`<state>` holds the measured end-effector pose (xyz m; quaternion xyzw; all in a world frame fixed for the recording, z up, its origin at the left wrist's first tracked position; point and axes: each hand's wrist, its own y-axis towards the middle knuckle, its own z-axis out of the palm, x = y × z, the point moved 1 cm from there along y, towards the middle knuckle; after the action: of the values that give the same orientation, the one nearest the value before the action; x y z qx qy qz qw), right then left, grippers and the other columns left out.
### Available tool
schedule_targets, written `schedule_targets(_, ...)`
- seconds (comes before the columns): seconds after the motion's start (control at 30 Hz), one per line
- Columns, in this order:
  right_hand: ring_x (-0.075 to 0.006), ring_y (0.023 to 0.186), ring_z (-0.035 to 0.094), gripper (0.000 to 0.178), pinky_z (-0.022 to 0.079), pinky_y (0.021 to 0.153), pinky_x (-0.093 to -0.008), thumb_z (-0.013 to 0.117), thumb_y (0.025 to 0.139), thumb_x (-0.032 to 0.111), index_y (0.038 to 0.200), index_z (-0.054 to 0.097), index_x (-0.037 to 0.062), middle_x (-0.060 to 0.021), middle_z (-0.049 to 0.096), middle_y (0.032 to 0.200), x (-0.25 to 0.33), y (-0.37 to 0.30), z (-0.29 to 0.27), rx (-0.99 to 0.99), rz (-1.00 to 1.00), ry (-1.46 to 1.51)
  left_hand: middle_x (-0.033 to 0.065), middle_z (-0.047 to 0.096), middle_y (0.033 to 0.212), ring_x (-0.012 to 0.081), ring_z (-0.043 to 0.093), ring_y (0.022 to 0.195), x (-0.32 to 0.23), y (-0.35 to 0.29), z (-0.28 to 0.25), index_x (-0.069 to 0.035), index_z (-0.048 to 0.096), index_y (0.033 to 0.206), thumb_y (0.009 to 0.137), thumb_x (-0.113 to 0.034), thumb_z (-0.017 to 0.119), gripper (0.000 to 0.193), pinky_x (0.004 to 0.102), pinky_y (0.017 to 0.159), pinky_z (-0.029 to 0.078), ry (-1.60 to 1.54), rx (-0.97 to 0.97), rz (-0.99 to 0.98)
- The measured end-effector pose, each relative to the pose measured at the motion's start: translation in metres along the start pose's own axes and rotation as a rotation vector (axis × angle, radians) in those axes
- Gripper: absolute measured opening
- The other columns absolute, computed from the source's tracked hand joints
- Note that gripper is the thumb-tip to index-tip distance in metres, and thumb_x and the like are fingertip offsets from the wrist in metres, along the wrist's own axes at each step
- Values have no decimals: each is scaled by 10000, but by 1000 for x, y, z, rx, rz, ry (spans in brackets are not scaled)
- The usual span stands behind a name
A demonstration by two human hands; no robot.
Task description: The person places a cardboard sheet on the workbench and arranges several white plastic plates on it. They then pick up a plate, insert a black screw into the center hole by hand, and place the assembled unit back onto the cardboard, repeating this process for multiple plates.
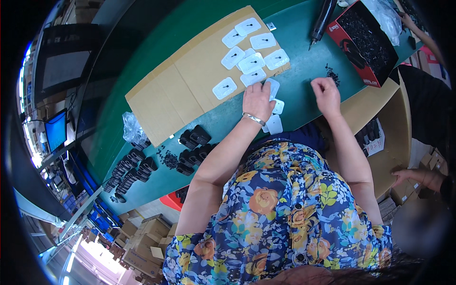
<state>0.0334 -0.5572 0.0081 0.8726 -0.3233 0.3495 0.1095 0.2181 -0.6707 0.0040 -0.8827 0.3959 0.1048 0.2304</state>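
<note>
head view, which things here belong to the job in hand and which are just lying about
Seemingly part of the job:
- white plates, by the left hand
- cardboard sheet under many of them
- small black pieces near the right hand

Apparently just lying about:
- clear plastic bag at the sheet's left end
- blue screen
- stacked cardboard boxes

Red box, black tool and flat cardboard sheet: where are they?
Red box (pixel 364 69), head view: its side wall.
Black tool (pixel 324 21), head view: its long body.
Flat cardboard sheet (pixel 202 71), head view: its bare middle.
</note>
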Motion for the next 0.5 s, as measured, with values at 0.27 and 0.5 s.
schedule_targets(0.27, -89, 742, 515, 52, 437, 650, -214, 547, 815, 36, 865, 547, 25, -3, 528, 798, 62, -26, 40, 311, 430, 985, 87, 568, 977, 174, 584, 827, 1, -6, -1, -10, 469, 1091, 704, -18, 640, 423, 295, 707, 490, -1431, -47, -368)
schedule_targets(0.5, -96, 787, 512, 42, 433, 688, -223, 551, 808, 31, 844, 549, 9, -28, 532, 877, 79, -18, 21, 283, 72, 812, 59, 579, 947, 155, 576, 833, -21, -22, -20, -9, 499, 1072, 818, -121, 570, 286, 279, 731, 487, -1767, 16, -278)
